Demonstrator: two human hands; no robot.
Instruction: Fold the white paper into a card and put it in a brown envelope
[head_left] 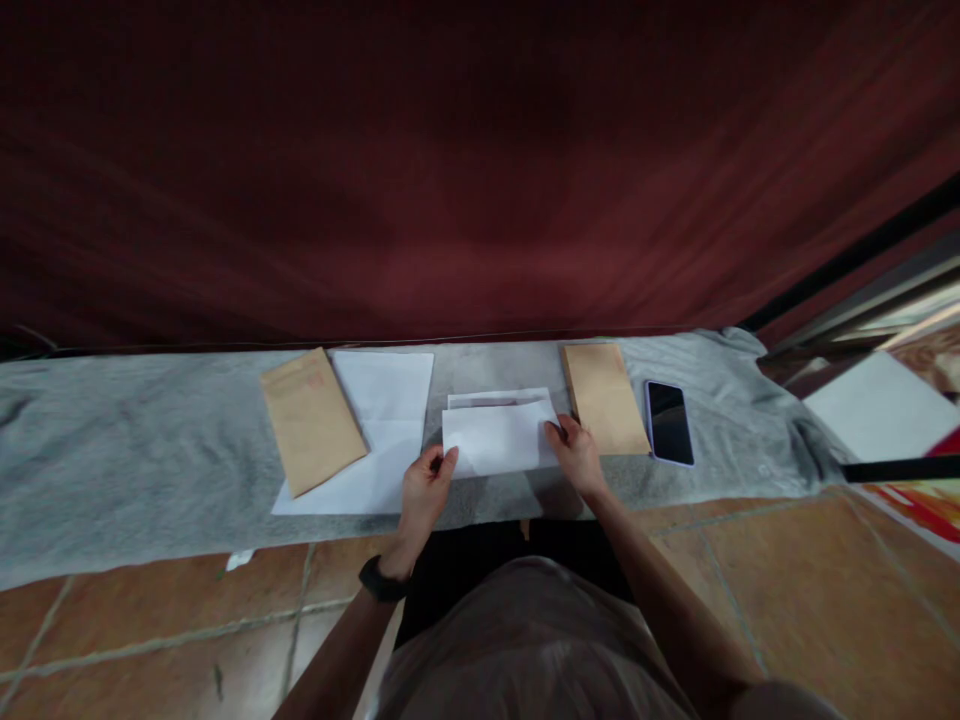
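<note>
A folded sheet of white paper [495, 438] is held between my two hands, above the grey cloth. My left hand [426, 485] pinches its lower left corner, thumb on top. At the right edge my right hand [576, 455] grips the same paper with thumb and fingers. Behind its top edge another layer of white paper shows; whether it is part of the same sheet I cannot tell. Just right of my right hand lies a stack of brown envelopes [606, 398]. To the left, a brown envelope [313, 420] rests on flat white sheets [386, 440].
A phone [670, 423] with a dark screen lies right of the envelope stack. Grey cloth [150, 450] covers the long narrow surface, backed by a dark red curtain [450, 200]. A white scrap [240, 559] is by the front edge, above the tiled floor [172, 610].
</note>
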